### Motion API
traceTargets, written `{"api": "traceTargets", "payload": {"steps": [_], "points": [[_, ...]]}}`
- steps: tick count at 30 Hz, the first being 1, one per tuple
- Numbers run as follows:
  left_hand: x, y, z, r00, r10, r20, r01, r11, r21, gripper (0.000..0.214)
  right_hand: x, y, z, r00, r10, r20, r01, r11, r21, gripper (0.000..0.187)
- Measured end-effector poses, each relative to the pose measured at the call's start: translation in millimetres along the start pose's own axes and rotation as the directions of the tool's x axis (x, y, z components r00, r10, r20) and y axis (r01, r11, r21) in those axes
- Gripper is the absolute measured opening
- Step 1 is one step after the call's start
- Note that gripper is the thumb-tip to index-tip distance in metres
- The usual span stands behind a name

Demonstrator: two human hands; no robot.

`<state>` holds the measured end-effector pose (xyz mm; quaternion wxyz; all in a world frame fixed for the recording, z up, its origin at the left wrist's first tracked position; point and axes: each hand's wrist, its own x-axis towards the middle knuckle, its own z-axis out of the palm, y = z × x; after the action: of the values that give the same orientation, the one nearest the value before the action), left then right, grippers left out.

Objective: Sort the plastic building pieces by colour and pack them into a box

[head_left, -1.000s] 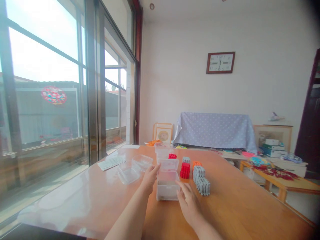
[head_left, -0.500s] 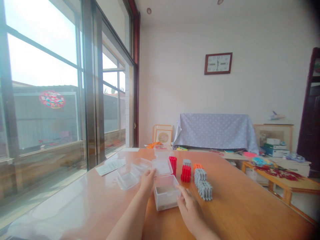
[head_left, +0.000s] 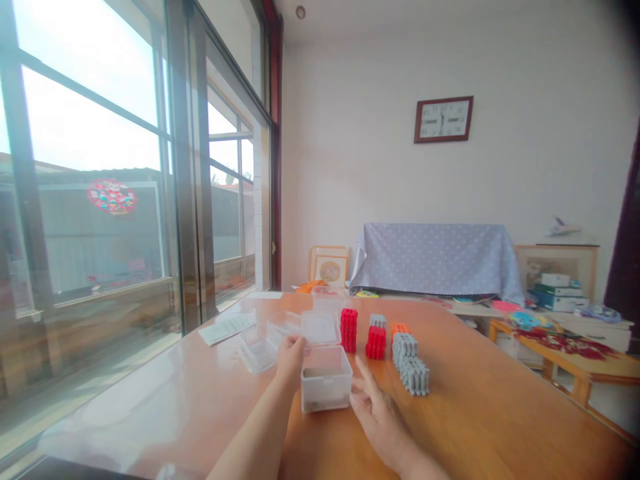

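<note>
A clear plastic box (head_left: pixel 326 393) stands on the table in front of me, its hinged lid (head_left: pixel 321 328) folded back behind it. Something dull brownish shows through its walls, too blurred to name. At the box's back left corner, my left hand (head_left: pixel 291 359) has its fingers closed on the edge near the hinge. My right hand (head_left: pixel 376 408) is beside the right wall, fingers apart, fingertips close to or touching it. Red ribbed blocks (head_left: pixel 349 331) stand just behind the box. Further right are another red block (head_left: pixel 375 343), grey blocks (head_left: pixel 414 375) and an orange one (head_left: pixel 401 329).
Other clear plastic containers (head_left: pixel 257 350) lie left of my left hand, with a printed sheet (head_left: pixel 228 328) beyond them. The glossy wooden table (head_left: pixel 480 407) runs along a large window on the left. A lower wooden table (head_left: pixel 600 362) stands at the right.
The box has shifted slightly left and turned squarer to me. My right index finger has lifted off its rim and points forward. My left hand stays at the hinge corner.
</note>
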<state>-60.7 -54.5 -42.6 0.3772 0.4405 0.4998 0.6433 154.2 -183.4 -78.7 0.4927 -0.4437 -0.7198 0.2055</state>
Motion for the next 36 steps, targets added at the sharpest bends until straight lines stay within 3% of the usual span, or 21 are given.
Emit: {"api": "traceTargets", "payload": {"steps": [6, 13, 20, 25, 29, 33, 36], "points": [[15.1, 11.4, -22.1, 0.998, -0.03, 0.052, 0.026, 0.996, 0.089, 0.013, -1.0, -11.1, -4.6, 0.991, -0.005, 0.136, 0.018, 0.996, -0.091, 0.05], [32.4, 6.9, -25.8, 1.0, 0.003, 0.022, -0.008, 0.98, 0.201, 0.013, -0.4, -28.4, -9.9, 0.973, 0.049, 0.225, 0.023, 0.952, -0.306, 0.047], [44.8, 6.1, -34.4, 0.999, 0.053, 0.01, -0.054, 0.94, 0.338, 0.011, -0.5, -24.1, -6.9, 0.974, 0.096, 0.203, -0.021, 0.939, -0.343, 0.049], [41.0, 22.6, -40.6, 0.994, 0.112, -0.006, -0.099, 0.898, 0.43, 0.012, 1.2, -18.4, -5.1, 0.983, 0.093, 0.156, -0.039, 0.948, -0.316, 0.047], [17.1, 51.1, -31.3, 0.954, 0.287, -0.088, -0.222, 0.872, 0.436, 0.026, 2.5, -9.6, -2.4, 0.989, 0.103, 0.106, -0.069, 0.956, -0.284, 0.047], [-40.9, 71.5, -0.9, 0.879, 0.465, -0.106, -0.42, 0.86, 0.29, 0.034, 3.7, 2.3, 0.0, 0.988, 0.142, 0.058, -0.127, 0.968, -0.217, 0.05], [-85.6, 66.1, 22.2, 0.882, 0.471, 0.005, -0.463, 0.864, 0.2, 0.032, 4.8, 6.5, 0.2, 0.987, 0.153, 0.052, -0.144, 0.98, -0.14, 0.053]]}}
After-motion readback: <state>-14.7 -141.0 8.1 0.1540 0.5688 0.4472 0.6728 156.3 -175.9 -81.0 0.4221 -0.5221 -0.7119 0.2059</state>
